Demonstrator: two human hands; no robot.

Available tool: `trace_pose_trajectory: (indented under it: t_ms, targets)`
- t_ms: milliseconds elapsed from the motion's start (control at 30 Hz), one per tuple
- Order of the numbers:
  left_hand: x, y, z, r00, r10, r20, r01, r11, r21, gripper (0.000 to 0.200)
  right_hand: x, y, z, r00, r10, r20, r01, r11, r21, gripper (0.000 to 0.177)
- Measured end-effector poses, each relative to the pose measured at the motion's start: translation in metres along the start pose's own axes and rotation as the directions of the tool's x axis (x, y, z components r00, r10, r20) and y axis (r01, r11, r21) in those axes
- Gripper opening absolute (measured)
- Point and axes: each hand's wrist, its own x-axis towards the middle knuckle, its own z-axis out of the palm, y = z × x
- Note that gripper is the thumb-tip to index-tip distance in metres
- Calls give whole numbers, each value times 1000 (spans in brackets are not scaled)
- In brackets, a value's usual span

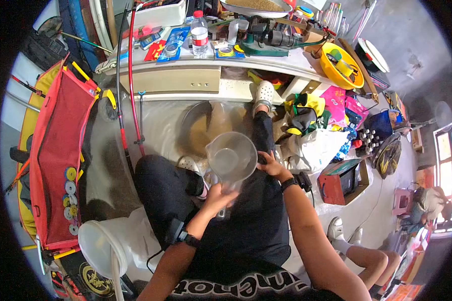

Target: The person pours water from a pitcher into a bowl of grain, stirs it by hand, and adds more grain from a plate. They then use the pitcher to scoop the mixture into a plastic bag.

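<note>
My left hand (220, 198) is closed around the handle of a clear plastic measuring jug (232, 156), tilted so that I look into its mouth. A little pale, cloudy content shows at its bottom. Beside the jug's right rim, over my knee, my right hand (273, 166) has its fingers curled at a small dark thing (261, 158) that I cannot make out. Beyond the jug, on the floor between my feet, stands a wide round basin (185, 131) with brownish content. A translucent bag-like shape (219, 119) rises in it, blurred.
A cluttered bench (155, 68) runs along the front, with a water bottle (199, 34) and a yellow basin (339, 65) on it. A red mesh bag (58, 155) and a white bucket (96, 246) stand left. Bags and a red box (333, 186) lie right, near another person's legs (369, 258).
</note>
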Motion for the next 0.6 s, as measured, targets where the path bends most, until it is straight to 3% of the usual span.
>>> trace_pose_trajectory:
  t_ms: [100, 233, 300, 333, 400, 500, 567, 600]
  targets:
    - [3, -2, 0, 1000, 10, 13, -11, 997, 82, 16, 24, 35, 3, 994, -98, 58, 106, 981, -163, 72]
    - [5, -8, -1, 1000, 2, 23, -6, 985, 173, 16, 22, 42, -1, 965, -237, 115, 250, 961, -118, 65]
    - [7, -12, -2, 1000, 7, 19, -10, 980, 198, 16, 19, 36, -4, 944, -280, 178, 313, 927, -206, 59]
    - [8, -13, -3, 1000, 13, 13, -16, 975, 223, 16, 17, 33, -3, 943, -280, 178, 314, 926, -207, 59]
    - [9, -16, -6, 999, 32, 13, -34, 971, 235, 17, 14, 26, 4, 993, -106, 46, 112, 983, -145, 59]
    - [9, -16, -6, 999, 49, 7, -49, 949, 312, 21, 27, 49, 12, 985, -174, -19, 172, 981, -86, 55]
    - [9, -16, -5, 999, 51, -6, -46, 928, 369, 24, 28, 46, 8, 988, -155, 23, 156, 985, -72, 57]
    - [7, -15, -3, 988, 152, -19, -128, 887, 444, 27, 25, 39, 7, 989, -137, 64, 140, 988, -58, 60]
